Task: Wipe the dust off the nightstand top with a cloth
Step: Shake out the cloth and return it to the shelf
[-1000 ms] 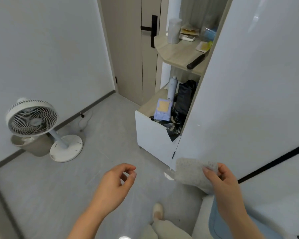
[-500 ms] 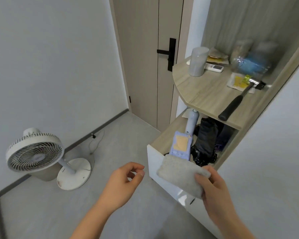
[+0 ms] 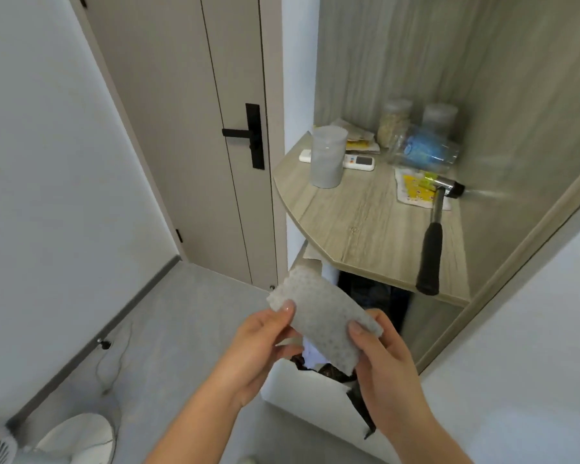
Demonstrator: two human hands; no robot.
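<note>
A grey dotted cloth [image 3: 322, 318] is held flat between both hands in the middle of the view. My left hand [image 3: 258, 353] pinches its left edge with the thumb on top. My right hand [image 3: 379, 360] grips its lower right end. Above and to the right is the light wooden nightstand top [image 3: 352, 216], a rounded shelf set in a wall niche. The cloth hangs in front of and below that surface, not touching it.
On the wooden top stand a frosted plastic cup [image 3: 327, 157], a white remote [image 3: 357, 160], jars [image 3: 394, 120], a blue-filled bag [image 3: 422, 150], a yellow packet [image 3: 416, 189] and a hammer [image 3: 432, 239]. A white drawer front [image 3: 312, 400] stands out below. A fan base [image 3: 77, 437] is at lower left; door [image 3: 195, 128] behind.
The view has risen and moved closer to the shelf. My left hand, empty before, has come across and taken the cloth's left edge. The cloth is now spread between both hands.
</note>
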